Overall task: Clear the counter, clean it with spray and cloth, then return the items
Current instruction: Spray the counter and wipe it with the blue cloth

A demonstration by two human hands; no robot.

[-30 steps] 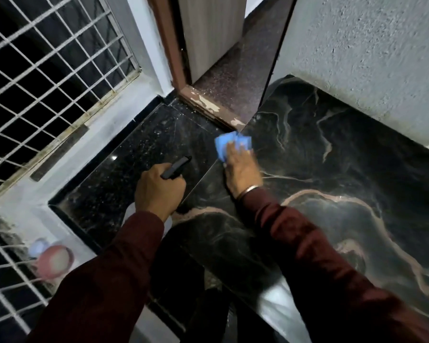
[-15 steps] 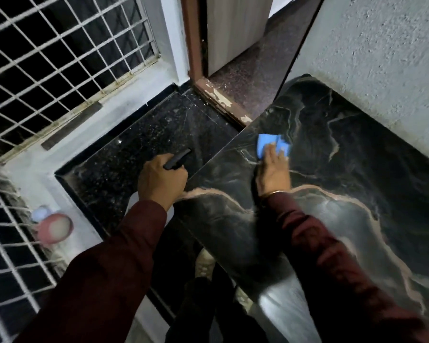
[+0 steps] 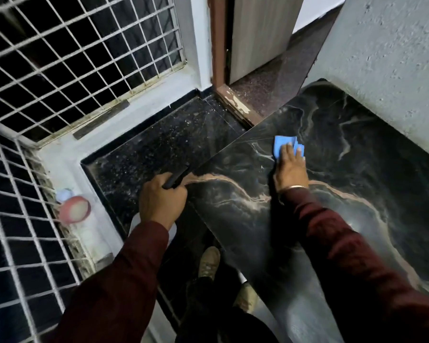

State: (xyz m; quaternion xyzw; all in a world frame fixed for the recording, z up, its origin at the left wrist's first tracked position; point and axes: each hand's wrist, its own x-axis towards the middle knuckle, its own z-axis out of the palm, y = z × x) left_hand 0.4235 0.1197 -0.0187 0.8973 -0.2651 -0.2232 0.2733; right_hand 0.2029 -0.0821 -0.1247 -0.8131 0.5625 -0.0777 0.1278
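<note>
We see right hand (image 3: 290,169) press blue cloth (image 3: 282,144) flat, now further across counter (image 3: 357,169) — wiping advances; left hand (image 3: 161,203) still grips spray bottle (image 3: 175,179).

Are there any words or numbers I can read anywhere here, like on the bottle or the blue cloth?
No readable words or numbers anywhere.
Spray bottle gripped by the left hand: mostly hidden, no label shows.
Blue cloth under the right hand: plain, no writing.
Marble counter: only veins, no text.
Pink round thing on the ledge: too blurred to read.
</note>
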